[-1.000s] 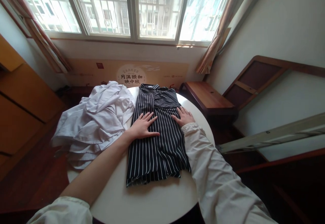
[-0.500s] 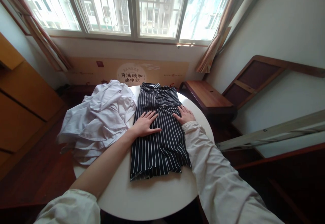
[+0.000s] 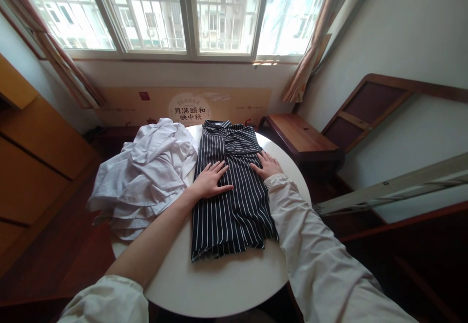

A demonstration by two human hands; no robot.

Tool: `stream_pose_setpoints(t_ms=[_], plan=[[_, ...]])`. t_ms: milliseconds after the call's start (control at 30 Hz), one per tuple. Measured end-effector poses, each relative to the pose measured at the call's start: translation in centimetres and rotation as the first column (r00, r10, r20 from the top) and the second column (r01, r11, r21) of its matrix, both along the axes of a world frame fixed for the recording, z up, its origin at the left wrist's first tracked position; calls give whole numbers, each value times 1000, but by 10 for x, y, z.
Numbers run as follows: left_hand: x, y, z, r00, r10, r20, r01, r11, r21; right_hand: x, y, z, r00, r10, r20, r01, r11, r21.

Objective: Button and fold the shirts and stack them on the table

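A black shirt with white stripes [image 3: 234,215] lies folded into a long rectangle on the round white table [image 3: 215,289], its collar at the far end. My left hand [image 3: 212,180] rests flat on the shirt's left half, fingers spread. On its right edge, just below the folded-over striped part, lies my right hand [image 3: 268,165] with fingers apart. Neither hand grips the cloth. Left of the shirt is a crumpled heap of white cloth [image 3: 146,167], which hangs over the table's left edge.
A wooden bench [image 3: 300,135] stands beyond the table on the right, by the wall. Behind the table a printed board [image 3: 127,101] leans under the window [image 3: 223,10]. Wooden cabinets [image 3: 40,142] line the left side. A pale rail [image 3: 402,184] runs along the right.
The view has shifted slightly, so everything sits a little differently in the picture. Both hands stay flat on the striped shirt, and the shirt keeps its shape.
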State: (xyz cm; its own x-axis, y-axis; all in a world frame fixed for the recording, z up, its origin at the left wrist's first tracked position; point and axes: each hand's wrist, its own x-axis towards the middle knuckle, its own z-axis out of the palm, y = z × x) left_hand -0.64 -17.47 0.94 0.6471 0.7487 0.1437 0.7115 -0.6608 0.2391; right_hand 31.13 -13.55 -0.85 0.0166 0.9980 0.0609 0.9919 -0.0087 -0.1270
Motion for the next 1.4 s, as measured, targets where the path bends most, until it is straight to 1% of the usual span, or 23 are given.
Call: stream_pose_setpoints(t_ms=[167, 300, 500, 567, 667, 767, 800, 867, 933, 967, 1033, 1100, 1167, 1233, 1300, 1400], plan=[[-1, 0, -2, 1000, -4, -5, 4, 1000, 7, -1, 0, 2, 1000, -1, 5, 2, 1000, -14], [-1, 0, -4, 999, -31, -9, 31, 999, 21, -2, -2, 3, 1000, -11, 14, 11, 1000, -24], [1, -7, -8, 998, -63, -32, 63, 998, 10, -4, -6, 2, 1000, -9, 26, 11, 998, -59], [1, -9, -7, 998, -62, -33, 63, 998, 9, -2, -6, 1, 1000, -10, 19, 11, 998, -65], [2, -7, 1, 998, -64, -22, 64, 998, -1, 4, -2, 3, 1000, 0, -29, -2, 998, -57], [7, 11, 13, 998, -11, 57, 10, 1000, 29, 15, 15, 12, 987, 15, -160, -17, 1000, -12], [11, 21, 17, 995, 22, 98, -27, 998, 56, 18, 24, 17, 975, -1, -221, 2, 1000, 6], [20, 46, 23, 982, 89, 167, -109, 988, 112, 25, 45, 28, 934, -88, -346, 94, 996, 1], [30, 73, 23, 974, 139, 181, -164, 977, 134, 28, 69, 37, 878, -199, -436, 189, 980, -66], [35, 85, 20, 972, 163, 172, -185, 975, 125, 28, 80, 41, 856, -240, -459, 220, 971, -99], [44, 105, 11, 970, 205, 133, -216, 973, 77, 27, 101, 46, 841, -270, -468, 241, 963, -122], [49, 116, -2, 969, 229, 92, -232, 973, 20, 25, 118, 47, 852, -263, -452, 243, 965, -103], [50, 119, -12, 970, 229, 77, -228, 974, -14, 23, 132, 46, 863, -248, -441, 229, 969, -96], [49, 120, -16, 971, 218, 98, -216, 976, -26, 21, 143, 45, 867, -224, -446, 204, 975, -93], [46, 122, -13, 964, 219, 150, -215, 976, -39, 17, 150, 43, 868, -187, -460, 173, 982, -73], [44, 138, 2, 924, 261, 279, -245, 965, -92, 7, 155, 45, 868, -110, -484, 120, 993, -10]])
